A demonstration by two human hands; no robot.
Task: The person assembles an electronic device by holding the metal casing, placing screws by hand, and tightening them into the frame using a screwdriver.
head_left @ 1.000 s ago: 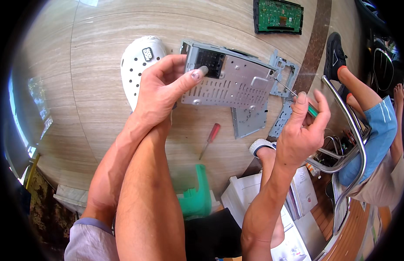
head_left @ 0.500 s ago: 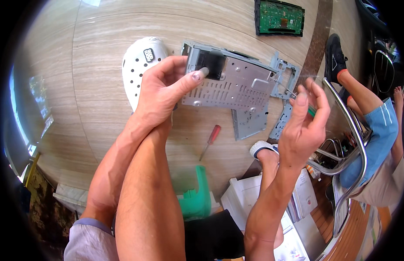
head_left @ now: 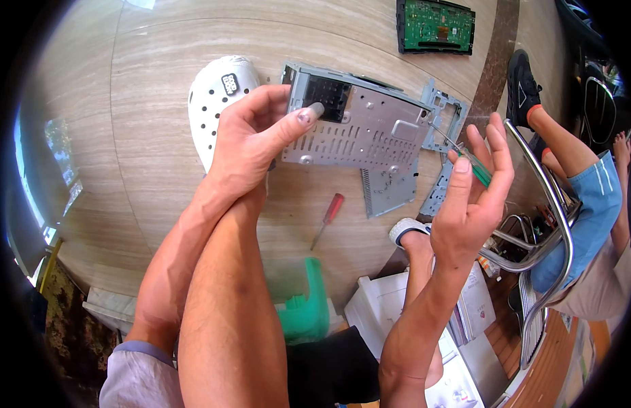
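Note:
My left hand (head_left: 251, 146) grips the left end of a silver metal electronics case (head_left: 377, 139), thumb on top beside a black connector block (head_left: 322, 96). The case is held tilted over the floor, its perforated face toward me. At its right end, a thin screwdriver with a clear green handle (head_left: 480, 174) meets the edge near a corner hole. My right hand (head_left: 468, 211) holds that handle loosely, thumb against it and some fingers stretched out past it. Whether the tip sits in a screw is too small to tell.
Beneath the case lie a flat metal plate (head_left: 390, 190) and a metal bracket frame (head_left: 446, 115). A red-handled screwdriver (head_left: 328, 221) and a green circuit board (head_left: 436, 27) rest on the floor. Nearby are a white clog (head_left: 217, 112), a green plastic stool (head_left: 315, 299), a chrome chair frame (head_left: 567, 251) and another person's leg (head_left: 564, 139).
My right fingers have spread and shifted around the green handle, which shows more now. The left hand still holds the case in nearly the same place.

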